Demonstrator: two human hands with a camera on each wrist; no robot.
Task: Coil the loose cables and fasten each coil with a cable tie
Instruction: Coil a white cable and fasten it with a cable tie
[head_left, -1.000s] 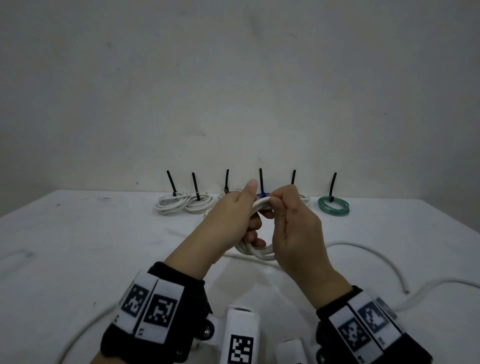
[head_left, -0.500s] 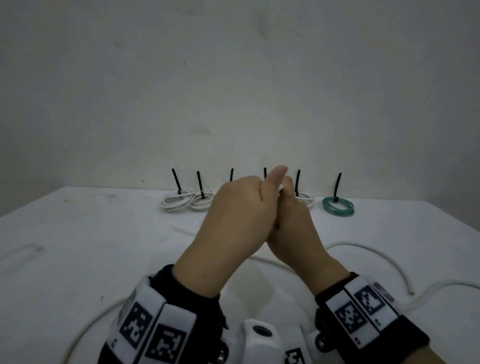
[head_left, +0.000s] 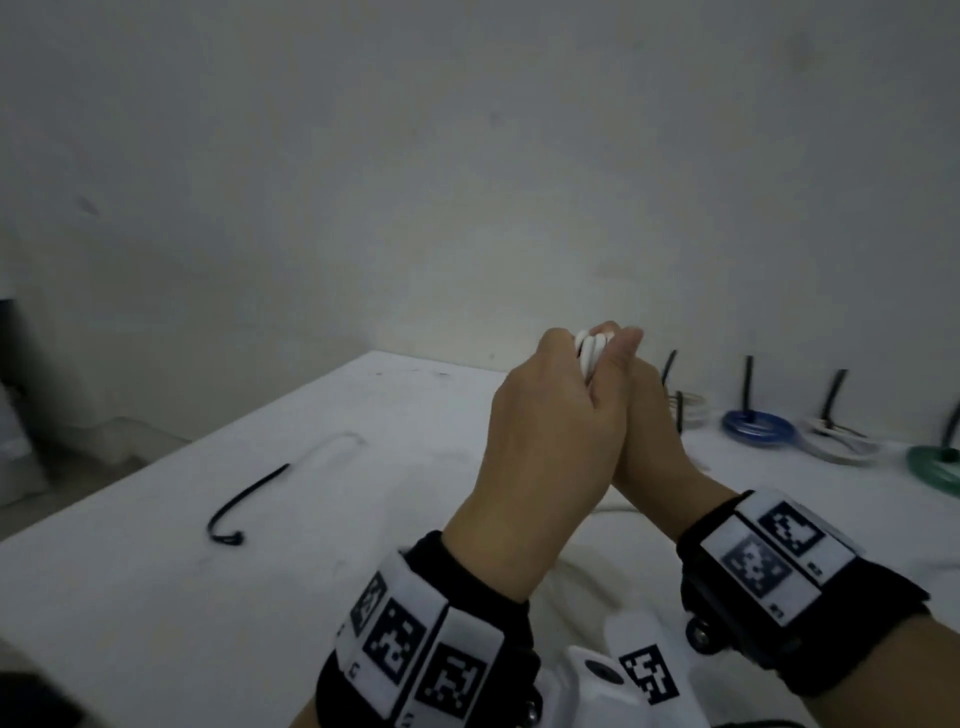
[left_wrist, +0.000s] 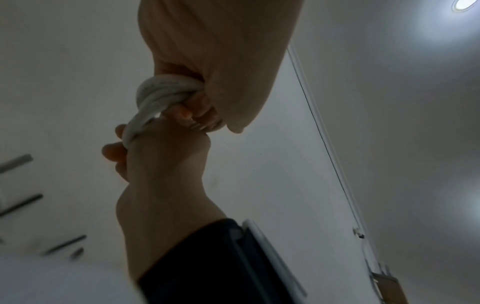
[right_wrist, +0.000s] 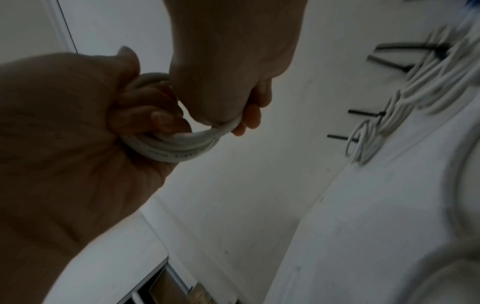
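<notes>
white cable coil (head_left: 589, 356) | gripped by left hand (head_left: 550, 457) and right hand (head_left: 655, 441), above table (head_left: 156, 597) | loose zip tie (head_left: 249, 491) lies leftward, nearer left hand
</notes>
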